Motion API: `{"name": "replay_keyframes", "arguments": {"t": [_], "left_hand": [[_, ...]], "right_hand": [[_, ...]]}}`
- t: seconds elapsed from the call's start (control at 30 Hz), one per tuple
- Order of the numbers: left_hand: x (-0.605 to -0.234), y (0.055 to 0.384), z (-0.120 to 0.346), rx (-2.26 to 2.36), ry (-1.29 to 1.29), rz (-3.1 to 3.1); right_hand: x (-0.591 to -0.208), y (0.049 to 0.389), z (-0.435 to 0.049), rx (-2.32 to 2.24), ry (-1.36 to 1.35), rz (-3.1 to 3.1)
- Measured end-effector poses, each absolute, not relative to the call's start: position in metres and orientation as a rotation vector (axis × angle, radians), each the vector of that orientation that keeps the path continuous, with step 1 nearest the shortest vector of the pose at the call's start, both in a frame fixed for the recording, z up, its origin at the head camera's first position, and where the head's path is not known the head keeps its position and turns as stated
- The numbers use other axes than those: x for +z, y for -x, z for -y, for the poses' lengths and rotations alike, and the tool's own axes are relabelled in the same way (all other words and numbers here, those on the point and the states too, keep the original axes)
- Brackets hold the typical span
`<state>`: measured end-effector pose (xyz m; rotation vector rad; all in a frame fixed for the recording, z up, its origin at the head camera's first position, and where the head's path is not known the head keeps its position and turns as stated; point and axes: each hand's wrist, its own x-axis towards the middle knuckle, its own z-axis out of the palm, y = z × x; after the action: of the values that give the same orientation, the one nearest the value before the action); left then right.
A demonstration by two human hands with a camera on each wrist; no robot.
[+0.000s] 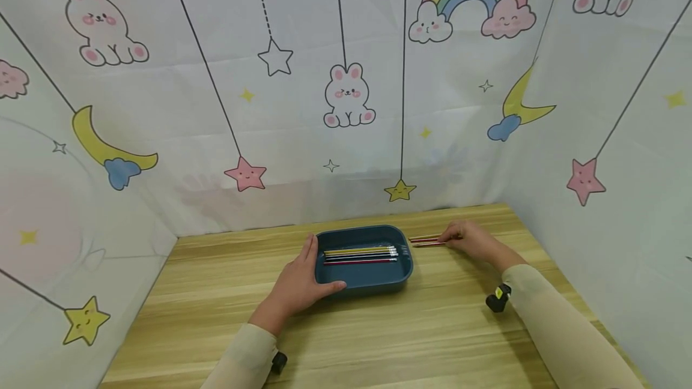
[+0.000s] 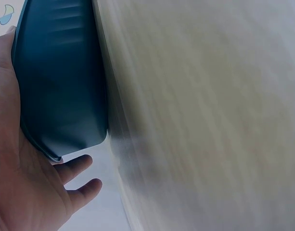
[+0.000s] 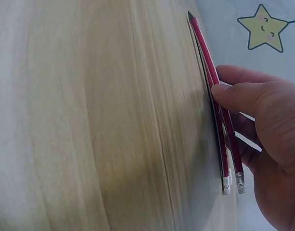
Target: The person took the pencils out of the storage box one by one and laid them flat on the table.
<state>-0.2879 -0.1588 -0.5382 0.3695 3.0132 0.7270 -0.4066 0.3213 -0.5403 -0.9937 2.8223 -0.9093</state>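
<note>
A dark blue rectangular tray stands on the wooden table. Inside it, several pencils, yellow, dark and red, lie side by side with their eraser ends to the right. My left hand rests against the tray's left end, fingers stretched along that side and thumb over the front rim; in the left wrist view two of its fingers extend free of the wall. To the tray's right, my right hand pinches pencils between thumb and fingers, low over the tabletop. Red and dark barrels show; their exact number is hidden.
The wooden table reaches back to a white cloth printed with rabbits, stars and a rainbow. More of this cloth hangs at the left and right sides. A small black device sits at the right wrist.
</note>
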Motion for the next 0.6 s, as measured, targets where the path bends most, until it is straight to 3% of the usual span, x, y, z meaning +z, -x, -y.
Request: {"name": "replay_keyframes", "arguments": {"t": [0.6], "left_hand": [[-0.5364, 0.2859, 0.1579, 0.727, -0.379, -3.011]], "right_hand": [[-0.5458, 0.4058, -0.3193, -0.898, 1.013, -2.879]]}}
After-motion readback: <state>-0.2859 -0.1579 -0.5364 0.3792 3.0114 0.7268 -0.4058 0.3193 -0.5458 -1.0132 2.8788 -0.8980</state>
